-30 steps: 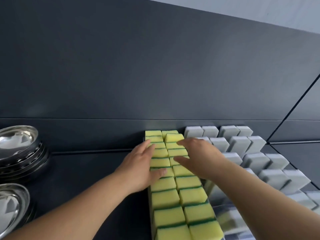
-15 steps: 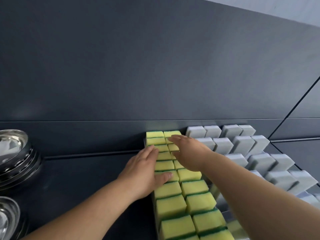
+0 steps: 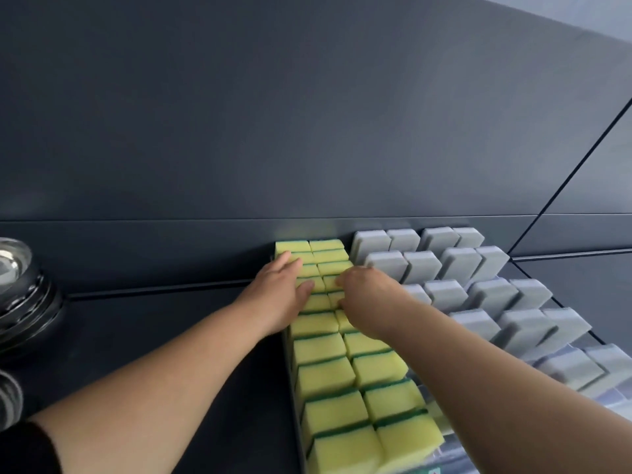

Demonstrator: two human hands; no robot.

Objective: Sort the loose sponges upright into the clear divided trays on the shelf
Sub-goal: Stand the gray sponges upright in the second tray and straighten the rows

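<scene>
Two rows of yellow sponges with green scouring backs (image 3: 325,374) stand upright in a clear divided tray (image 3: 452,451) on the dark shelf. My left hand (image 3: 278,297) lies flat and open on the left row near the back, with the thumb pressed on a sponge. My right hand (image 3: 371,301) is over the right row beside it. Its fingers curl down onto the sponges and their tips are hidden. Grey sponges (image 3: 455,292) stand tilted in several rows to the right.
Stacked steel bowls (image 3: 20,292) sit at the left edge of the shelf, with another steel dish (image 3: 10,400) below them. Bare dark shelf surface (image 3: 154,330) lies between the bowls and the yellow sponges. A dark back panel rises right behind the trays.
Both hands have slid toward the back of the yellow rows. The right hand's fingers, flat before, are now curled down onto the right row. The view has shifted slightly.
</scene>
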